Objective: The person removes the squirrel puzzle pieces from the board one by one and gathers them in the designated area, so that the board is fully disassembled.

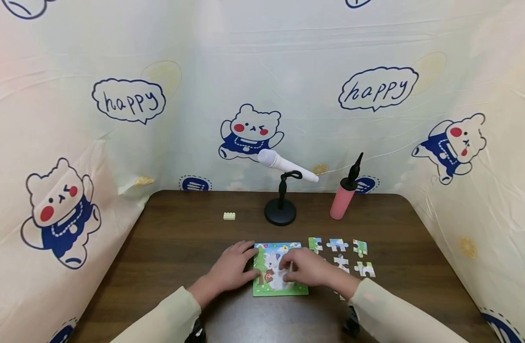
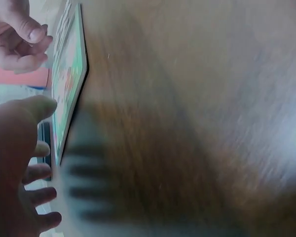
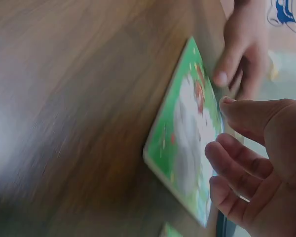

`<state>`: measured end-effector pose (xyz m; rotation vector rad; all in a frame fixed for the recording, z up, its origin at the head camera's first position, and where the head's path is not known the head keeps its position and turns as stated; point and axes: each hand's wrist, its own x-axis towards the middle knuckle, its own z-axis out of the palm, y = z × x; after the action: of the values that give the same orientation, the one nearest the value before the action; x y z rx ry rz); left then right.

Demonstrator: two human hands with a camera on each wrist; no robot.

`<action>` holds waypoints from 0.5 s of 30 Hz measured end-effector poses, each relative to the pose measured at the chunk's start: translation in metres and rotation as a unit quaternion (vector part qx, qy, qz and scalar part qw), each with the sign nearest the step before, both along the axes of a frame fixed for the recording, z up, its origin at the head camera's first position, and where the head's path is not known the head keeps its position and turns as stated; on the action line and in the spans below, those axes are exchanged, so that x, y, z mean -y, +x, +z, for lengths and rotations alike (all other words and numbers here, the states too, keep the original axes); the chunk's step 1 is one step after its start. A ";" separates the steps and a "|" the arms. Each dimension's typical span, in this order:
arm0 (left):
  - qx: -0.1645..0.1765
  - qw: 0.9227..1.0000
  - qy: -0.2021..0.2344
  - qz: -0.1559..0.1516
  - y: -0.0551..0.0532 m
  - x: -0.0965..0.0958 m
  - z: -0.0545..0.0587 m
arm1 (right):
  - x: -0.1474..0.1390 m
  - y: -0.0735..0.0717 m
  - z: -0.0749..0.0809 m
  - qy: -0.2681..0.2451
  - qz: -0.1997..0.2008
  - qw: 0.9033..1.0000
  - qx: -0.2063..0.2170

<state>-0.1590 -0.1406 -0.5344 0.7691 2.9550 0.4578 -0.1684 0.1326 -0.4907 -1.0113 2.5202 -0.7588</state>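
A green-bordered puzzle board [image 1: 281, 292] with a picture of a white animal lies flat on the table in the head view. My left hand [image 1: 231, 267] is at its left edge, thumb on the near part of that edge and fingers spread, as the left wrist view also shows. Over the board's right half is my right hand [image 1: 307, 267], fingers loosely bent. In the right wrist view a gap shows between its thumb and fingers [image 3: 232, 160], with nothing in it. To the right lie several loose jigsaw pieces [image 1: 337, 245], some partly hidden behind the right forearm.
A white microphone [image 1: 288, 166] rests on a black stand [image 1: 280, 212] behind the board. Right of it stands a pink hand pump [image 1: 343, 202] with a black top. A small cream toy brick [image 1: 229, 216] sits at the back left. Printed cloth [image 1: 253, 57] hangs around the table.
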 end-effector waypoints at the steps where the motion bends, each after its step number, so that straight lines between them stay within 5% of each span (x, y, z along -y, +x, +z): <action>1: 0.001 1.000 0.004 -0.004 -0.002 0.001 -0.001 | 0.007 0.000 -0.002 0.000 0.004 1.000 -0.002; 15: 0.023 1.000 -0.012 -0.006 -0.010 0.004 -0.003 | 0.043 0.007 -0.020 0.007 0.013 0.999 -0.031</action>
<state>-0.1691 -0.1446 -0.5375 0.7620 2.9065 0.4334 -0.1616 0.0896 -0.5109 -1.0766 2.5545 -0.7126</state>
